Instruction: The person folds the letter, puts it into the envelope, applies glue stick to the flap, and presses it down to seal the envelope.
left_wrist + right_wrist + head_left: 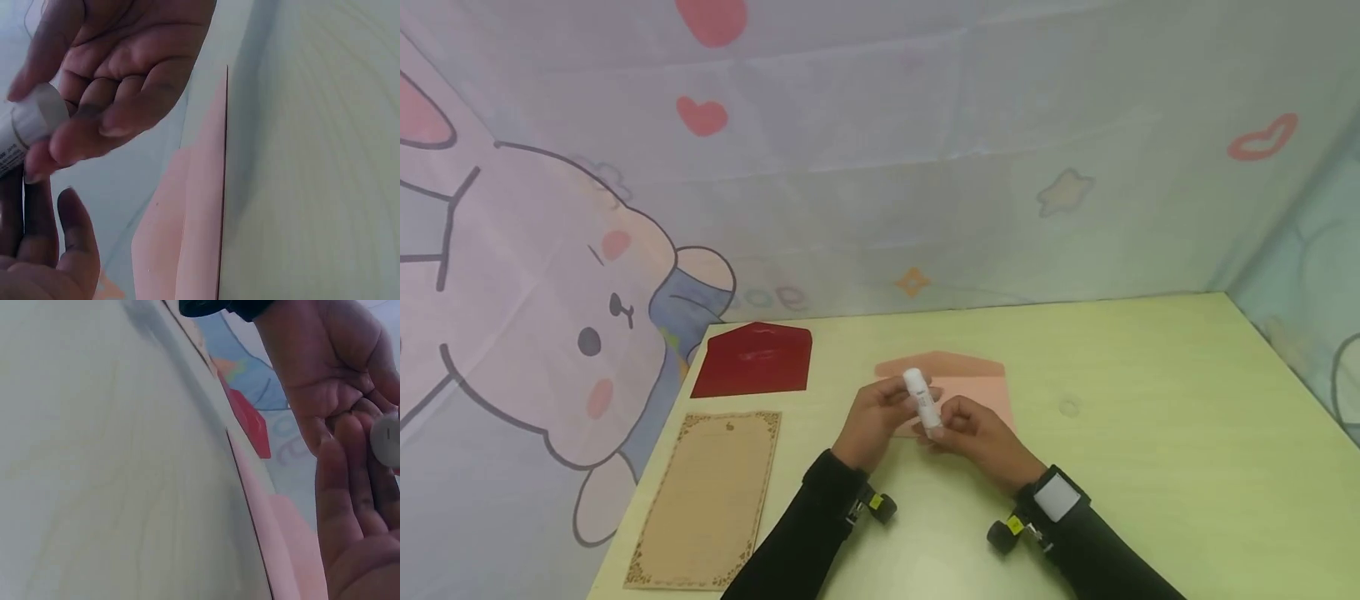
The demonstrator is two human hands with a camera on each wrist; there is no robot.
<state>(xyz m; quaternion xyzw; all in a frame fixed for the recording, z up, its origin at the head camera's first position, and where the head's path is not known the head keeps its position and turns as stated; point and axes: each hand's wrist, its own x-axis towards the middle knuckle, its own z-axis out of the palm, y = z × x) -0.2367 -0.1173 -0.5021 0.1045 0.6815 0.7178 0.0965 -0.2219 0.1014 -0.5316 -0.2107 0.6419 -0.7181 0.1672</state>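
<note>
Both hands hold a white glue stick [922, 402] upright and slightly tilted over a pink envelope [983, 392]. My left hand [874, 417] grips its body from the left, the thumb across the front. At the lower end, my right hand [981, 437] pinches the tube between thumb and fingers. The left wrist view shows that pinch close up, with small print on the tube [11, 140]. Beneath the hands, the envelope lies with its flap [938, 364] unfolded away from me; the hands cover part of it.
A red envelope [752, 362] lies at the table's back left, its flap also pointing away. In front of it is a tan sheet of letter paper [703, 500] with an ornate border. A printed cloth [880, 167] hangs behind the table [1150, 433].
</note>
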